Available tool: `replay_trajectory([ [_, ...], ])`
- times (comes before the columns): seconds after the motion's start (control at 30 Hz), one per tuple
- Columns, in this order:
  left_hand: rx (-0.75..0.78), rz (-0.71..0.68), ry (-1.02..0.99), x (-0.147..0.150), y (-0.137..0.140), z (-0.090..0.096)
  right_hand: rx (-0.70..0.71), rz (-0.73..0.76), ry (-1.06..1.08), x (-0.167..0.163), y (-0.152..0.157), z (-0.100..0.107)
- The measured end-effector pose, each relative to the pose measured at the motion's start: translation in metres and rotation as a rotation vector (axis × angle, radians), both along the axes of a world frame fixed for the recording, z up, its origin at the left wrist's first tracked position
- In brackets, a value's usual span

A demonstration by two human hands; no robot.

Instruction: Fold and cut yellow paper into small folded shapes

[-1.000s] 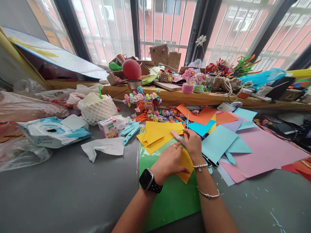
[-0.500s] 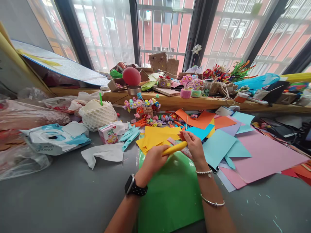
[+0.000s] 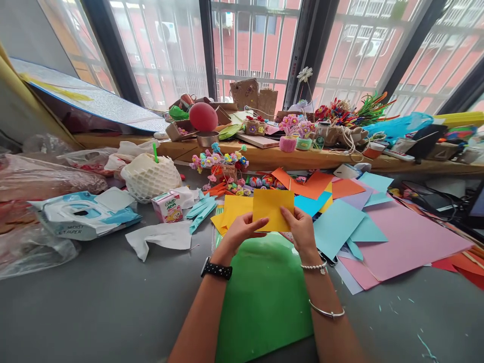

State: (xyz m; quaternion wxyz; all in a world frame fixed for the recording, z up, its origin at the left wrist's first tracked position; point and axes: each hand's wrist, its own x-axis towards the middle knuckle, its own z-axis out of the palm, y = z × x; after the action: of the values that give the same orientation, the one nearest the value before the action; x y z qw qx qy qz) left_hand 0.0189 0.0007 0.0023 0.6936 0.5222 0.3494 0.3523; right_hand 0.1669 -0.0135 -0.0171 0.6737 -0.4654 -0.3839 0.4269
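Note:
A rectangular piece of yellow paper (image 3: 273, 204) is held up in front of me, its broad face towards the camera. My left hand (image 3: 244, 233) grips its lower left corner, with the thumb lying across the front. At the right edge, my right hand (image 3: 300, 229) pinches the sheet, thumb in front and fingers behind. More yellow paper (image 3: 237, 204) lies behind my left hand. Beneath both hands is a shiny green mat (image 3: 264, 297). The patterned strip near my right hand is mostly hidden.
Coloured sheets, including a large pink sheet (image 3: 412, 237), spread out on the right. To the left lie a wet-wipe pack (image 3: 85, 214), a small drink carton (image 3: 167, 207), a white tissue (image 3: 161, 239) and a netted white fruit (image 3: 151, 176). Crocheted flowers (image 3: 221, 161) stand behind the paper.
The yellow piece showed as a narrow band in my left hand; now it faces me flat and upright. My right hand has closed on its right edge.

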Motion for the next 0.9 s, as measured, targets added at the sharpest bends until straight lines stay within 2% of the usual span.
replay_trajectory([
  [0.13,-0.015,0.077,0.051,-0.001,-0.001,-0.006,-0.003,0.042,0.064,-0.001,-0.003,0.005],
  [0.27,0.016,0.065,0.16,-0.003,-0.001,-0.008,-0.003,0.127,0.09,0.002,-0.005,0.01],
  [0.37,0.024,0.122,0.146,-0.005,-0.001,-0.007,-0.023,0.15,0.108,0.004,-0.003,0.009],
  [0.47,-0.019,0.214,0.035,-0.003,-0.001,-0.007,-0.005,0.069,0.142,0.0,0.002,0.005],
  [0.53,-0.063,0.176,-0.018,0.001,-0.003,-0.007,0.042,-0.037,0.136,-0.003,0.006,0.002],
  [0.6,-0.088,0.069,-0.032,0.006,-0.005,-0.007,0.085,-0.106,0.083,-0.007,0.007,-0.001],
  [0.67,-0.072,0.05,-0.007,0.009,-0.006,-0.008,0.115,-0.095,-0.006,-0.009,0.007,-0.002],
  [0.8,-0.004,0.256,0.06,0.007,-0.005,-0.008,0.164,0.05,-0.246,-0.009,0.002,0.0],
  [0.9,0.017,0.281,0.008,0.005,-0.003,-0.007,0.244,0.114,-0.483,-0.008,-0.002,0.003],
])
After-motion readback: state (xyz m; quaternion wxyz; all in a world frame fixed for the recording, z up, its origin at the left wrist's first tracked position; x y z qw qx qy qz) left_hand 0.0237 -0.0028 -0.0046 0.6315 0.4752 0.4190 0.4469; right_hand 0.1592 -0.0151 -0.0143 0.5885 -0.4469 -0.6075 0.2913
